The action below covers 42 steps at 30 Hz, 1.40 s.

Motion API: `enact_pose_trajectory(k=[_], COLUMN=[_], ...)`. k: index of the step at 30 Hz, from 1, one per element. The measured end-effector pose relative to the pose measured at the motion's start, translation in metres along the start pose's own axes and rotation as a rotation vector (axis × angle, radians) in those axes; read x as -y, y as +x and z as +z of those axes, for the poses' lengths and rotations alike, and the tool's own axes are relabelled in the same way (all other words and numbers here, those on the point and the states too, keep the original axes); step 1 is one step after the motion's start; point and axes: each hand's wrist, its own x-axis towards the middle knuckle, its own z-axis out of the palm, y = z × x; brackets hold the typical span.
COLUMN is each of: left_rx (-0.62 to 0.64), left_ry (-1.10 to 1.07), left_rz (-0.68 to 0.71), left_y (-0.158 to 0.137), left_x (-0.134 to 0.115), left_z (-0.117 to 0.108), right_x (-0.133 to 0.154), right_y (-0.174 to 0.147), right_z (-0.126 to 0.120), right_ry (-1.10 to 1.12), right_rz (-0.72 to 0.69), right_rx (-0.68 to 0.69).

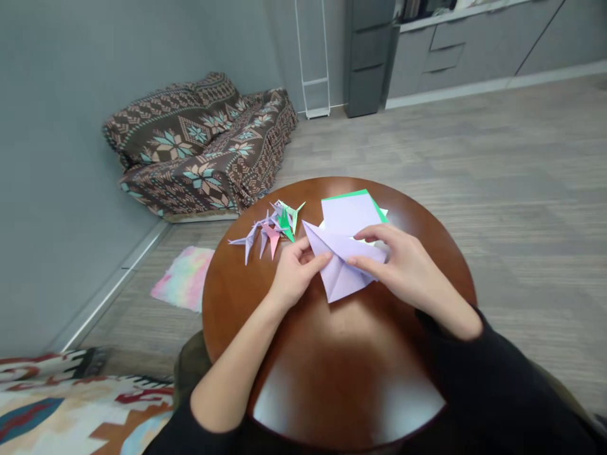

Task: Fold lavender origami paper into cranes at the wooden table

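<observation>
Between my two hands is a sheet of lilac origami paper (pixel 342 285), partly folded, with creases and a raised flap. My left hand (pixel 294 272) pinches its left side, thumb on top and fingers behind. On the right, my right hand (pixel 396 262) grips the flap with the thumb in front and the fingers curled over the upper edge. Just behind the folded sheet lies a stack of paper squares (pixel 348 213), lilac on top with green showing below. Beyond my left hand sit several folded paper cranes (pixel 271 235) in lilac, pink and green.
The round brown wooden table (pixel 341 366) holds all the paper. A sofa under a patterned cover (pixel 203 145) stands at the back left. A pastel fluffy mat (pixel 184 278) lies on the floor. Grey cabinets (pixel 450 54) line the far right.
</observation>
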Motion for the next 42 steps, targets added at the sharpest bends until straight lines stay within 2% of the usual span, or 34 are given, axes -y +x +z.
enact_pose_trajectory(k=[1,3,7,9,13,17,20,23,30,36,42], left_rx=[-0.034,-0.053,0.068,0.107,-0.012,-0.081,-0.064,-0.016,0.044,0.102,0.058], left_ry=[-0.010,-0.018,-0.053,-0.062,0.014,0.020,0.003,-0.012,-0.178,-0.293,-0.089], left_rz=[0.012,0.033,0.144,0.141,0.066,0.015,-0.074,-0.156,-0.240,-0.192,-0.030], left_y=[0.001,0.001,-0.003,-0.006,-0.009,-0.008,-0.008,-0.009,-0.009,-0.010,-0.008], left_x=[0.002,0.003,-0.004,-0.010,-0.020,-0.027,-0.030,-0.030,-0.028,-0.034,-0.022], left_z=[-0.002,-0.004,-0.004,-0.002,0.000,-0.001,-0.003,-0.004,-0.001,-0.002,0.003], right_x=[0.000,0.002,0.007,0.008,0.009,0.006,0.003,0.000,-0.002,-0.011,-0.007], right_y=[0.000,0.000,-0.001,-0.001,0.000,0.000,0.000,-0.001,0.003,0.008,0.003], right_z=[0.000,-0.001,-0.003,-0.003,-0.002,-0.002,-0.003,-0.003,0.001,0.003,0.016], right_ry=[-0.012,0.059,0.311,0.432,0.570,0.549,0.452,0.390,0.509,0.576,0.822], right_rz=[-0.023,-0.006,0.135,0.194,0.241,0.115,0.034,0.008,0.118,0.199,0.388], right_rx=[-0.029,0.019,0.190,0.204,0.091,-0.027,-0.129,-0.162,-0.122,-0.122,0.036])
